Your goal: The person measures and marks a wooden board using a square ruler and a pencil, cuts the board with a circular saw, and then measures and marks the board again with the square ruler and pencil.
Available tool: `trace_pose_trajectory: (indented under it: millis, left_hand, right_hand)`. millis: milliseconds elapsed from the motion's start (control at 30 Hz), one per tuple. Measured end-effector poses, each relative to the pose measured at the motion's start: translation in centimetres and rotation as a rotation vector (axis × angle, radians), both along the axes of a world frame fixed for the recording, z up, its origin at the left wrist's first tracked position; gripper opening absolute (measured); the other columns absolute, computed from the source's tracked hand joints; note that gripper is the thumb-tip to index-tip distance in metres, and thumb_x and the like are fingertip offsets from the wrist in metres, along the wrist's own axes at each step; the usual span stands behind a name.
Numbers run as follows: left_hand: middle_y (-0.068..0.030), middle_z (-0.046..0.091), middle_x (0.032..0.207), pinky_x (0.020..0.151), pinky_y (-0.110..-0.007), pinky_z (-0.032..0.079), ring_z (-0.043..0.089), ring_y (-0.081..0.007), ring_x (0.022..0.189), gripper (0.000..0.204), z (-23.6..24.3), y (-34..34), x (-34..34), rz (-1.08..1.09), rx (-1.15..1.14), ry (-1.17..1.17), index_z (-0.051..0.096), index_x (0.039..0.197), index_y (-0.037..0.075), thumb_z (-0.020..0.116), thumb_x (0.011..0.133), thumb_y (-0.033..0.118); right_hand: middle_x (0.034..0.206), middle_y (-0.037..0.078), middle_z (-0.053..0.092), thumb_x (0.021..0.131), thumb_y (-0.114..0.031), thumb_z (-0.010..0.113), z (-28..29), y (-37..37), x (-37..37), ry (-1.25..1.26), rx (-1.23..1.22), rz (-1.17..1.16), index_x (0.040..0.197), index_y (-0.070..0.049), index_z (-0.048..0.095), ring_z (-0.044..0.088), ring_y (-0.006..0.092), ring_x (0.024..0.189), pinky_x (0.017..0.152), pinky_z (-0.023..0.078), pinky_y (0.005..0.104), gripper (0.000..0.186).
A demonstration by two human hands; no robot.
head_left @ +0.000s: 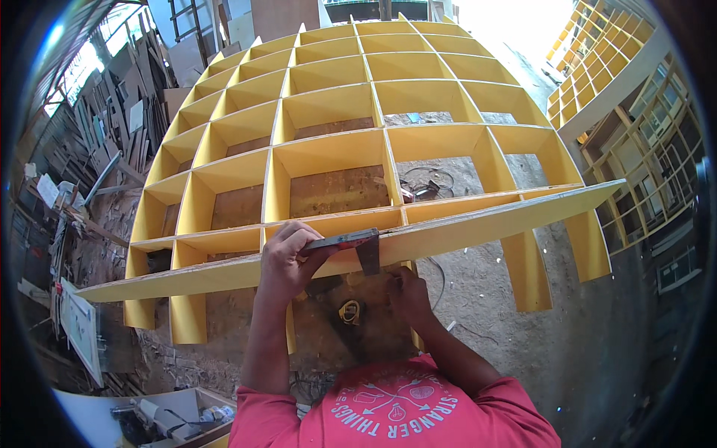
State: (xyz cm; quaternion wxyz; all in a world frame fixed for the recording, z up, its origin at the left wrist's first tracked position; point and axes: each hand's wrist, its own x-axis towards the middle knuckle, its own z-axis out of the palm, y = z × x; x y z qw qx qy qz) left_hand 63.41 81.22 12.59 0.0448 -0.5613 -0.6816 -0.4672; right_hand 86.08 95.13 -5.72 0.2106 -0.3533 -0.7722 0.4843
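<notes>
My left hand [285, 257] is closed round the handle of a try square [342, 240], laid along the top edge of a long yellow board [478, 222]. Its dark blade [369, 257] hangs down over the board's near face. Just below the board and right of the blade is my right hand [409, 297], its fingers drawn together; whatever they may pinch is too small to make out. The board runs aslant across the front of a big yellow grid frame [328, 142] of slotted plywood ribs.
Rib ends [526, 272] jut toward me beneath the board. A yellow coiled tape or cord [349, 312] lies below, between my arms. Cables and a tool [422, 187] show through the grid. Scrap boards [123, 112] lean at left, a box of tools [175, 422] stands lower left, and another grid [601, 56] rises at right.
</notes>
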Motion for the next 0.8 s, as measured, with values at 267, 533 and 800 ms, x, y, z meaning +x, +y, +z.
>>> trace_pose_trajectory:
  millis: [267,533,800]
  left_hand:
    - [-0.0077,0.073,0.091,0.066,-0.036,0.057,0.071,-0.0235,0.083,0.023,-0.2,0.0,0.1,-0.001,-0.011,-0.048,0.076,0.091,0.004,0.096,0.086,0.016]
    - [-0.0072,0.074,0.091,0.067,-0.038,0.056,0.070,-0.0258,0.084,0.023,0.3,-0.1,0.5,0.008,-0.010,-0.038,0.077,0.091,0.004,0.096,0.084,0.014]
    - [-0.0084,0.074,0.091,0.072,-0.041,0.057,0.070,-0.0287,0.087,0.024,0.1,-0.1,0.4,0.006,-0.017,-0.042,0.075,0.090,0.003,0.095,0.083,0.012]
  right_hand:
    - [0.085,0.015,0.080,0.108,-0.017,0.061,-0.7,0.3,-0.9,-0.061,-0.004,0.005,0.123,0.005,0.070,0.080,0.0244,0.068,0.063,0.063,0.0390,0.028]
    - [0.087,0.016,0.081,0.108,-0.012,0.059,3.9,0.2,-1.5,0.004,-0.190,0.041,0.116,0.006,0.067,0.081,0.0234,0.073,0.065,0.064,0.0371,0.022]
    - [0.097,0.015,0.081,0.115,-0.010,0.057,13.8,-1.1,-1.4,0.283,-0.384,-0.033,0.115,0.004,0.065,0.080,0.0192,0.077,0.066,0.063,0.0308,0.016]
